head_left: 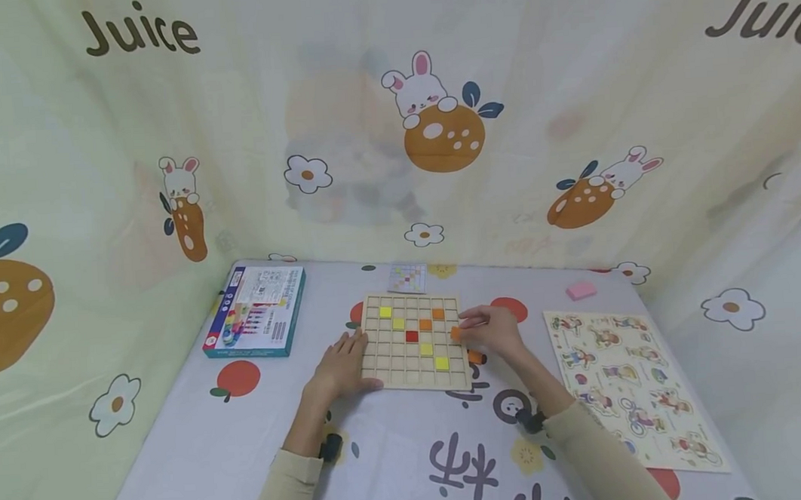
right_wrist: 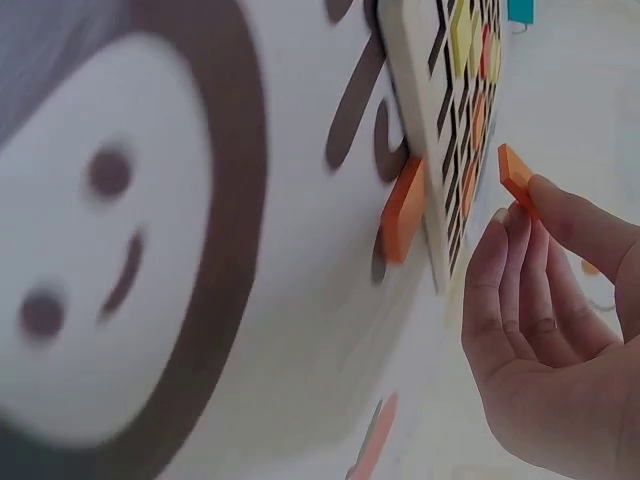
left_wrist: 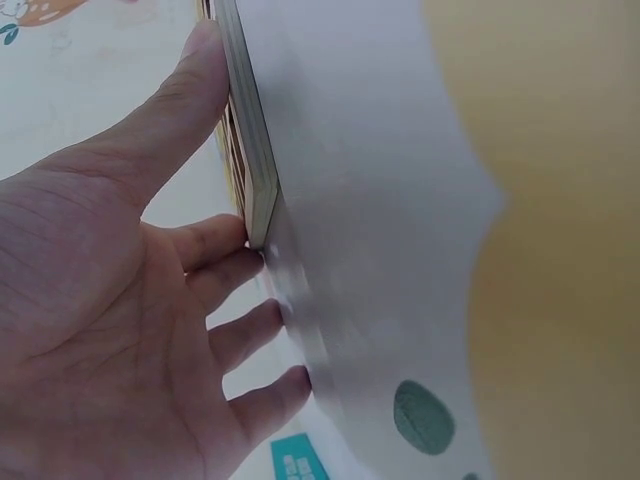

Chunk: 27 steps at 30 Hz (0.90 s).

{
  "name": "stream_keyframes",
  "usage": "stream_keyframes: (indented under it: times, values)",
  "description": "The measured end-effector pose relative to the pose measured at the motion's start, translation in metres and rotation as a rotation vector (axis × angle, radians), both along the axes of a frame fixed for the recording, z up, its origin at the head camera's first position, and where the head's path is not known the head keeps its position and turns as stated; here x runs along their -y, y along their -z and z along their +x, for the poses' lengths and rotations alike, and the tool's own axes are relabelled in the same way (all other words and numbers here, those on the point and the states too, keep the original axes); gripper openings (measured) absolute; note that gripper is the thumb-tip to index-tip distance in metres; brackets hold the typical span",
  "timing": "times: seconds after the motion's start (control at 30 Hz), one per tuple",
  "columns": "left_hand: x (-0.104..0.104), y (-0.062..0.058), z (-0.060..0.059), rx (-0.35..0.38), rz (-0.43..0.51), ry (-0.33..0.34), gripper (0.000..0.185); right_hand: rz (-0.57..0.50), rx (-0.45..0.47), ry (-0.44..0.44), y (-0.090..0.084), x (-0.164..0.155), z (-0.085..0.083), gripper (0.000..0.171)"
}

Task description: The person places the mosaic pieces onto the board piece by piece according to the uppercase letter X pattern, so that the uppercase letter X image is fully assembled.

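A wooden grid board [head_left: 387, 370] lies on the table with yellow, orange and red square tiles in some cells. At its near left corner rests my left hand [head_left: 341, 365], thumb along the near edge and fingers against the left side. My right hand [head_left: 493, 328] pinches an orange tile [right_wrist: 514, 176] between thumb and fingertips, held over the board's right edge. Another orange tile [right_wrist: 403, 214] lies against the right side of the board on the cloth. Among the placed tiles are a red tile [head_left: 412, 336] and a yellow tile [head_left: 442, 363].
Behind the board lies a small pattern card [head_left: 407, 277]. A boxed set [head_left: 261, 310] sits at the back left. To the right are a pink block [head_left: 581, 291] and a wooden picture puzzle board [head_left: 606, 352]. Printed curtains [head_left: 359, 116] enclose the table.
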<state>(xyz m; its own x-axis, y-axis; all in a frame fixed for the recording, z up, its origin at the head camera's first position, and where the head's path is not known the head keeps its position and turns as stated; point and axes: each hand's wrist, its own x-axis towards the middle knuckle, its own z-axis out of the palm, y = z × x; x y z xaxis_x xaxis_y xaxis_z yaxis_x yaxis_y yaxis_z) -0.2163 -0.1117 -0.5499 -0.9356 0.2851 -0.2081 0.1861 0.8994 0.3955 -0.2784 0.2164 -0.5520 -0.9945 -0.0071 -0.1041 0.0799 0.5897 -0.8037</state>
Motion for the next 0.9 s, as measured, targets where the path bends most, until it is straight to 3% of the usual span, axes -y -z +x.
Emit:
stream_keyframes:
  times: [0.63, 0.9]
  values:
    - [0.0, 0.004, -0.001, -0.017, -0.024, 0.012, 0.103, -0.122, 0.032, -0.104, 0.007, 0.059, -0.003, 0.036]
    - [0.001, 0.005, -0.002, -0.014, -0.03, 0.005, 0.103, -0.078, 0.032, -0.129, 0.004, 0.082, -0.003, 0.032]
